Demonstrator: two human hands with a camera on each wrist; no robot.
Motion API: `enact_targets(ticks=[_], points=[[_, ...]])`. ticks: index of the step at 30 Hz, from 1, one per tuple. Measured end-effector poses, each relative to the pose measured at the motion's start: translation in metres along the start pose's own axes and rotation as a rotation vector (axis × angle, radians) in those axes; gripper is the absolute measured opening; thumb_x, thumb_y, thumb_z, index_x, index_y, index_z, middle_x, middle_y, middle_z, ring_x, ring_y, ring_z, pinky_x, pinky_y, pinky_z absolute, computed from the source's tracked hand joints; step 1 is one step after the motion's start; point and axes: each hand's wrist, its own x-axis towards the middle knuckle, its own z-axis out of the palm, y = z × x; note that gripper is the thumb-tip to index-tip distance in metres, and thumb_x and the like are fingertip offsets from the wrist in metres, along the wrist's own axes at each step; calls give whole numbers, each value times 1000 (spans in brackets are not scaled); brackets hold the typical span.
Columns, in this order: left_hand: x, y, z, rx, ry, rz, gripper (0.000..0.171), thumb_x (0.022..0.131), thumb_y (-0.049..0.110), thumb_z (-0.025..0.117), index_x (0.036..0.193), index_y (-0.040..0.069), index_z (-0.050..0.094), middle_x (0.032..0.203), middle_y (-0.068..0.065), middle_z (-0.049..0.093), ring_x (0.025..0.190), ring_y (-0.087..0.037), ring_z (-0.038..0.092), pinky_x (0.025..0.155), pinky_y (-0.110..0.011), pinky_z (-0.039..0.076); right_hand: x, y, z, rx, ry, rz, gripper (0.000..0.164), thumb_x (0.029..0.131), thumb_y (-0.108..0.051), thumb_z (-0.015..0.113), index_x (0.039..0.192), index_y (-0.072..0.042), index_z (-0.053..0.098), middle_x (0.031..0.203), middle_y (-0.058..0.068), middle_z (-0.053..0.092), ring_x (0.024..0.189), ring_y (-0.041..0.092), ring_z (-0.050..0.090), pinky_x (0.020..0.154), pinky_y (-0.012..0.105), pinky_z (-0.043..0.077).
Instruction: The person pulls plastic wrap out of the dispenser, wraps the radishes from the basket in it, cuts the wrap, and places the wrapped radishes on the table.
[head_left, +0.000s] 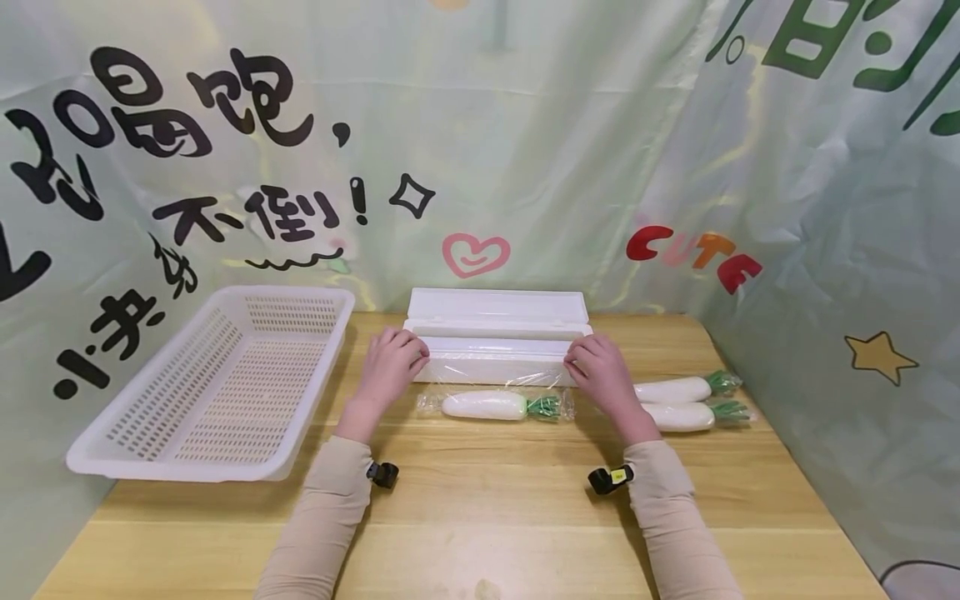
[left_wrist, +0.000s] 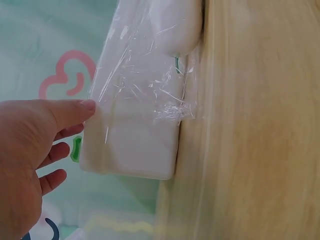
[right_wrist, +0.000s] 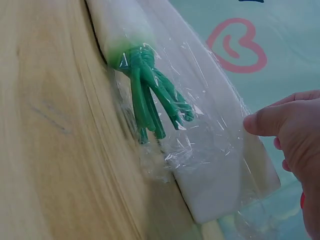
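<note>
A white radish with green stalks (head_left: pixel 486 405) lies on the table in front of a long white cling film box (head_left: pixel 497 306), whose lid stands open at the back. Clear cling film (left_wrist: pixel 125 85) stretches from the box down over the radish, with crinkled ends past both its tips. At the film's left edge, my left hand (head_left: pixel 392 363) pinches it between thumb and fingers. My right hand (head_left: pixel 600 369) pinches the film's right edge near the box's other end. In the right wrist view the green stalks (right_wrist: pixel 150 90) show through the film.
Two more radishes, an upper one (head_left: pixel 675 390) and a lower one (head_left: pixel 678 417), lie right of my right hand. A white perforated basket (head_left: pixel 322 392) stands at the left on the wooden table (head_left: pixel 487 517). A printed cloth (head_left: pixel 555 167) hangs behind.
</note>
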Motion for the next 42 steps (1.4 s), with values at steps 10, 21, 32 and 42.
enact_targets(ticks=[10,21,32,42], points=[[0,2,-3,-36,-11,9,5,86,18,70,90,15,68,99,-2,74,97,-24,56,86,-43,44,2,-4,-8,31,-16,39,14,73,-1,77,79,-9,66,90,8,67,92,32,58,82,49,44],[-15,11,-15,-60,-55,106,8,82,11,72,87,15,67,86,2,73,91,-21,60,82,-42,44,-7,-15,-27,38,-71,-99,20,71,-1,79,78,-13,65,88,3,66,90,27,58,74,45,41],[-44,14,-23,-40,-6,319,15,82,10,74,96,17,71,95,3,72,94,-19,61,83,-39,48,-33,-24,-45,110,-111,-183,7,81,-11,72,82,-12,65,92,3,66,96,27,59,77,45,42],[-30,18,-31,-122,26,224,10,82,9,74,89,15,71,91,0,73,90,-21,64,82,-43,51,-20,-23,-48,101,-55,-130,5,82,-6,70,85,-7,66,87,6,68,88,27,61,79,45,48]])
